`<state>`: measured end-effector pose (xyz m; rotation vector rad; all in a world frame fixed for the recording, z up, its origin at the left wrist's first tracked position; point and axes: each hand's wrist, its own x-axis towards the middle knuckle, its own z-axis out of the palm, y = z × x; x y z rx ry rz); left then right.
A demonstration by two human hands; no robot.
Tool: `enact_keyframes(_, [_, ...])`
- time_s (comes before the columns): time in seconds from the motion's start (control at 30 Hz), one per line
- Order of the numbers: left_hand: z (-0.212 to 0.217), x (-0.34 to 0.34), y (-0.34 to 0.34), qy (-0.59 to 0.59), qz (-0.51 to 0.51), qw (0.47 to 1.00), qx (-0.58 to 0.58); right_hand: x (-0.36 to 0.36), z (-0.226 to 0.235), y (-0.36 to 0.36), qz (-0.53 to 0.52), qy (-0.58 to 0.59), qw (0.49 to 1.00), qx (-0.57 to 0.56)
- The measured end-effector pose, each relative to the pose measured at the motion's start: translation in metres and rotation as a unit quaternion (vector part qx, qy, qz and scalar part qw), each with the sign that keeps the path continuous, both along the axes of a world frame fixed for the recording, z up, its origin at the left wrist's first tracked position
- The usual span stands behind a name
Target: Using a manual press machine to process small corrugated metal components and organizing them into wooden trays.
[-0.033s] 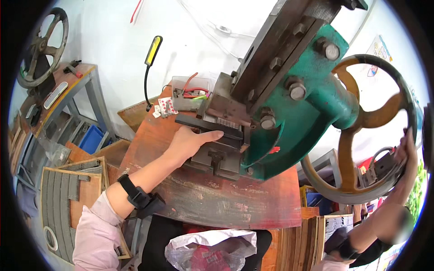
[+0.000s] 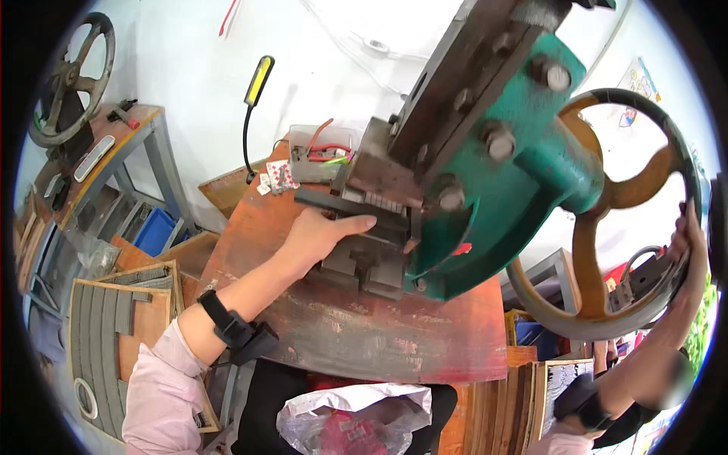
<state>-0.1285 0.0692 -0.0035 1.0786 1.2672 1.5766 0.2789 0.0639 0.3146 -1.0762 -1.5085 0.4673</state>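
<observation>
Green press (image 2: 493,182): left hand (image 2: 322,235) flat on die (image 2: 371,262), fingers released; right hand (image 2: 694,250) grasping handwheel (image 2: 607,205). Turning it risks crushed fingers.

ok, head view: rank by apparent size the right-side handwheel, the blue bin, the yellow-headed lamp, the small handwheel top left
1. Right handwheel, by far the largest, though it is closest to the camera.
2. Small handwheel.
3. Blue bin and lamp: too close to rank; the bin is partly hidden, the lamp thin but long.

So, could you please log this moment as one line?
left hand: fingers on dark bar under green press | right hand: gripping handwheel
</observation>
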Motion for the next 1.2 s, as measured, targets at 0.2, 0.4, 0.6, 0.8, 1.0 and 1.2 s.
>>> enact_keyframes(0.2, [0.009, 0.004, 0.0, -0.01, -0.034, 0.999, -0.014, 0.095, -0.162, 0.02, -0.2, 0.152, 0.961, 0.119])
enact_keyframes(0.4, [0.007, 0.001, -0.004, -0.025, -0.02, 0.999, -0.003, -0.055, -0.187, -0.013, -0.109, 0.125, 0.951, 0.263])
enact_keyframes(0.6, [-0.016, -0.004, 0.014, 0.112, 0.063, 0.99, 0.061, -0.025, -0.033, -0.001, -0.203, -0.127, 0.966, 0.1])
enact_keyframes(0.8, [0.023, 0.013, -0.015, 0.481, 0.434, 0.751, 0.132, -0.036, 0.027, 0.034, -0.272, -0.298, 0.905, 0.135])
enact_keyframes(1.0, [0.024, -0.018, -0.079, 0.492, 0.152, 0.824, 0.239, -0.042, 0.026, 0.027, -0.269, -0.323, 0.9, 0.119])
enact_keyframes(1.2, [-0.026, -0.054, -0.127, 0.594, 0.059, 0.789, 0.143, -0.037, 0.035, 0.04, -0.274, -0.33, 0.898, 0.101])
